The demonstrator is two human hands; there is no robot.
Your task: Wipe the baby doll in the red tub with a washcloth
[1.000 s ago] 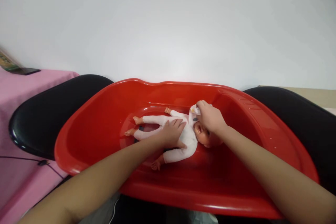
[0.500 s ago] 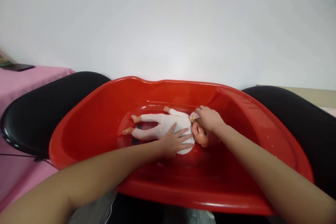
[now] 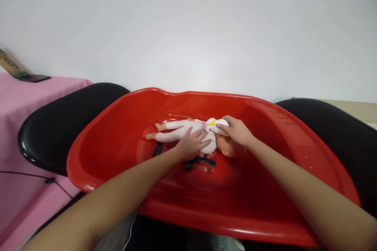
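A baby doll (image 3: 179, 130) in a white suit lies in a red plastic tub (image 3: 118, 125), feet to the left, head to the right. My left hand (image 3: 190, 145) rests flat on the doll's torso with fingers spread. My right hand (image 3: 235, 132) is at the doll's neck and head, fingers pinched on a small white cloth (image 3: 215, 124) with yellow marks. The doll's head is mostly hidden under my right hand. Dark printed markings (image 3: 200, 162) show on the tub floor just in front of the doll.
The tub rests across two black chair seats, one at the left (image 3: 59, 121) and one at the right (image 3: 338, 125). A pink-covered table (image 3: 20, 102) stands at the far left with a dark flat object (image 3: 35, 78) on it. A black cable (image 3: 35, 178) runs over the pink cloth. White wall behind.
The doll has rolled away from me onto its side and shifted toward the back of the tub. My left hand followed on its torso; my right hand moved the cloth over the neck.
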